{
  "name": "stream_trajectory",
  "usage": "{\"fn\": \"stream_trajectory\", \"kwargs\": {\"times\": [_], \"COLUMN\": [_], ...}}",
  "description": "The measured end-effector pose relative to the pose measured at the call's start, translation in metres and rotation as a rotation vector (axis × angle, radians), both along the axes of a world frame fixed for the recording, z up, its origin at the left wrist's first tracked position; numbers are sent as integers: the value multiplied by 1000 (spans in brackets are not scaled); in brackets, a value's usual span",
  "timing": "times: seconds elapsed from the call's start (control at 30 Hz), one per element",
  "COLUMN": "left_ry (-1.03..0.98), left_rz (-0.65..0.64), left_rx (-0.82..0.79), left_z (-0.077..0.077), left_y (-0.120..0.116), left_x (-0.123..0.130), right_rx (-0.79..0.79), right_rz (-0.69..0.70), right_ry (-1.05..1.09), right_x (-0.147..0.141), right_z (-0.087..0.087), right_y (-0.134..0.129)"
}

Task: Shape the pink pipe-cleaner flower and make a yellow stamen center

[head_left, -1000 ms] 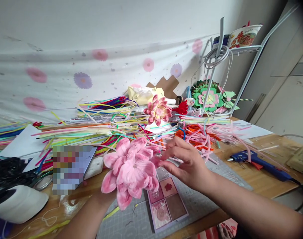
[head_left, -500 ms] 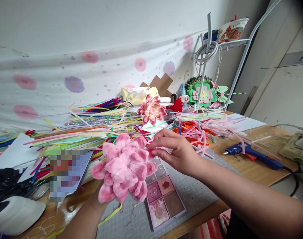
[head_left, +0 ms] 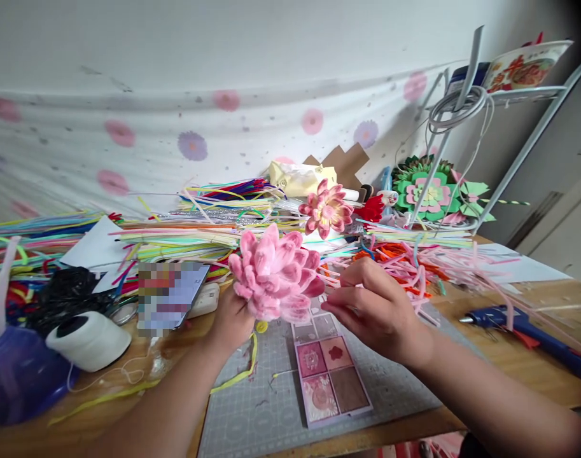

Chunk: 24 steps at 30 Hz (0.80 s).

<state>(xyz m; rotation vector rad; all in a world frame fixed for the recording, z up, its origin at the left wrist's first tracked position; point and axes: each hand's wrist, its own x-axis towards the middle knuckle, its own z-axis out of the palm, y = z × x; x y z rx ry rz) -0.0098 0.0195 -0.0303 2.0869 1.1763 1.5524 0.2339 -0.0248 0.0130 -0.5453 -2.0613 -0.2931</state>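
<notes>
A fluffy pink flower (head_left: pixel 275 273) with many layered petals is held up over the grey cutting mat (head_left: pixel 252 407). My left hand (head_left: pixel 235 318) is closed beneath it, partly hidden by the petals. Just right of the flower, my right hand (head_left: pixel 373 302) has its fingers bent and pinched together near the outer petals; what they hold, if anything, is too small to tell. Below the hands lies an open makeup palette (head_left: pixel 335 375) with pink and brown pans. A second pink flower with a yellowish centre (head_left: pixel 327 208) stands behind.
Bundles of coloured pipe cleaners (head_left: pixel 185 232) spread along the back. A blue glue gun (head_left: pixel 524 331) lies at the right, near a metal rack (head_left: pixel 524 143). At the left are a white thread cone (head_left: pixel 88 340), a phone (head_left: pixel 185 296) and a blue bowl (head_left: pixel 23 375).
The held flower has tilted, showing its petals more from the side, and sits higher in view. My right hand has moved slightly right and down. The view has shifted left.
</notes>
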Motion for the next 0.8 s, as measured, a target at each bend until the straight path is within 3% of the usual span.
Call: {"fn": "stream_trajectory", "kwargs": {"times": [0.17, 0.3, 0.4, 0.57, 0.67, 0.8], "left_ry": [33, 60, 27, 24, 37, 18], "left_rz": [-14, -13, -8, 11, 2, -42], "left_rx": [88, 98, 73, 70, 116, 102], "left_z": [4, 2, -4, -13, -11, -9], "left_y": [-3, 1, 11, 25, 24, 20], "left_x": [3, 2, -1, -4, -2, 2], "right_rx": [-2, -1, -139, -598, -658, -660], "right_rz": [-34, -51, -30, -38, -132, -161], "right_ry": [-123, -48, 1, -536, -684, -721], "right_x": [-18, -20, -10, 9, 9, 3], "right_z": [-8, -12, -23, -50, -53, -50], "right_y": [-7, -5, -3, -14, -25, -31]}}
